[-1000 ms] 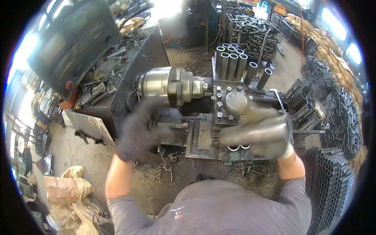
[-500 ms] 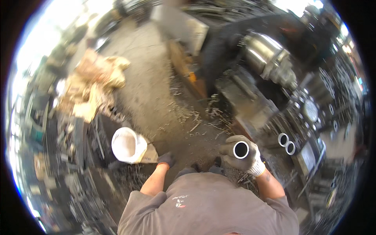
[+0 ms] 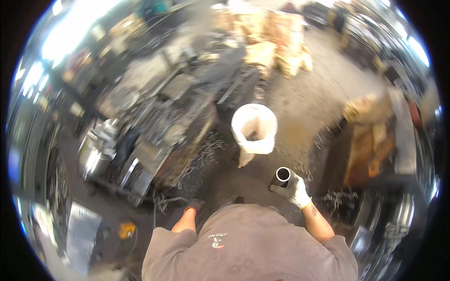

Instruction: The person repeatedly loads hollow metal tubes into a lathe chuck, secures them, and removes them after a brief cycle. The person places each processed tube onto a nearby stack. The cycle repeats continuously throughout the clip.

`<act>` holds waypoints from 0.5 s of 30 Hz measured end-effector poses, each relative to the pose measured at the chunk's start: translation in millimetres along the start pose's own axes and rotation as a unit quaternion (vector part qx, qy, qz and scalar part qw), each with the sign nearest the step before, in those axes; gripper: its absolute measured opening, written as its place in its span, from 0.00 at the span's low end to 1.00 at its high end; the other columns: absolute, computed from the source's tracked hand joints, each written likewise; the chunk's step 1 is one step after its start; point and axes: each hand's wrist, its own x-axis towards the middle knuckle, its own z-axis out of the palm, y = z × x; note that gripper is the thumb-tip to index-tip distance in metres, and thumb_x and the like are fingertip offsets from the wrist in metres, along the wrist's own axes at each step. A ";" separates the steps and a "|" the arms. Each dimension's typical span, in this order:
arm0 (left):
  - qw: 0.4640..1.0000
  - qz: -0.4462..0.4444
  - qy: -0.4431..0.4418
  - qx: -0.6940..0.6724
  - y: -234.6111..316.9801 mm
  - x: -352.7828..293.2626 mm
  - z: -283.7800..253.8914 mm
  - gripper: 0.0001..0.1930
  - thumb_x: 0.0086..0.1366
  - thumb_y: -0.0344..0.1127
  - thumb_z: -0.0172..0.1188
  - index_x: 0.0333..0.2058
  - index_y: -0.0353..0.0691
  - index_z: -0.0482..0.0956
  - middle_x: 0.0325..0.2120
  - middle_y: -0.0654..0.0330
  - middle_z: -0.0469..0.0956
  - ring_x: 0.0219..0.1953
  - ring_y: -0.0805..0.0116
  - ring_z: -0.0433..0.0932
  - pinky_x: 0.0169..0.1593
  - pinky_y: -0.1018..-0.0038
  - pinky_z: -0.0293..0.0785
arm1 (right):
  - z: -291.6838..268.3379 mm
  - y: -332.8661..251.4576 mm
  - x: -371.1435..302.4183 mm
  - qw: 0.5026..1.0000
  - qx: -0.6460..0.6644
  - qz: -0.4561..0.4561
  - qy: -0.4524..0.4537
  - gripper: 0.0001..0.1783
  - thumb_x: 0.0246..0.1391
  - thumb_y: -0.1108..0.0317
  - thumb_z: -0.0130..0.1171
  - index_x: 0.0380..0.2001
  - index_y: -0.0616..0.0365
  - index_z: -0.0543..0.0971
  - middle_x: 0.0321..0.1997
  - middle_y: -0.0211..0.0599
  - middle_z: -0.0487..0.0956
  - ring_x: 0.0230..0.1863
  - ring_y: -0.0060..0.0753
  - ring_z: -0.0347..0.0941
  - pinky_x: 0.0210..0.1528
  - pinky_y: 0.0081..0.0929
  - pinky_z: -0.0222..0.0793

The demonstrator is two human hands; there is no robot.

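My right hand [image 3: 296, 189], in a pale glove with dark patches, is wrapped around a short dark metal tube [image 3: 276, 180]. The tube's bright ring-shaped end faces up and its bore shows black. To the left, my left hand [image 3: 195, 205] in a dark glove hangs low, close to the metal bench; it is blurred and its fingers cannot be made out. Ahead of me stands a white open-topped sack [image 3: 261, 146], its rim folded wide, apart from both hands.
At left is a machine bench [image 3: 180, 136] with a shiny metal cylinder [image 3: 93, 157]. Metal shavings [image 3: 206, 150] lie along its foot. Tan sacks [image 3: 286, 42] are piled at the far side. A rusty brown panel [image 3: 361, 157] stands on the right.
My body has turned left, so the white sack now sits straight ahead instead of at left. The tube stays in my right hand. Two tubes seen at right are out of view.
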 end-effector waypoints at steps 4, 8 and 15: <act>0.990 0.028 0.133 0.040 -69.3 -23.0 8.7 0.26 0.72 0.54 0.57 0.55 0.39 0.85 0.55 0.41 0.83 0.58 0.39 0.82 0.58 0.51 0.77 | 54.4 -63.9 78.3 0.978 0.000 -0.137 -0.156 0.29 0.48 0.58 0.79 0.52 0.57 0.82 0.47 0.42 0.87 0.46 0.43 0.86 0.52 0.39 0.81; 0.983 -0.009 0.180 -0.024 -122.7 -62.4 42.4 0.25 0.71 0.52 0.57 0.58 0.43 0.83 0.57 0.41 0.82 0.59 0.39 0.81 0.59 0.51 0.77 | 106.1 -126.5 155.0 0.925 0.011 -0.192 -0.328 0.29 0.48 0.60 0.79 0.51 0.60 0.81 0.47 0.47 0.86 0.51 0.46 0.83 0.55 0.40 0.78; 0.842 -0.350 0.257 -0.321 -125.4 -139.4 84.6 0.27 0.75 0.49 0.53 0.64 0.38 0.77 0.61 0.42 0.78 0.62 0.44 0.79 0.63 0.55 0.75 | 192.7 -215.3 276.4 0.882 0.018 -0.357 -0.308 0.32 0.45 0.54 0.78 0.53 0.55 0.82 0.44 0.52 0.86 0.47 0.58 0.84 0.51 0.44 0.81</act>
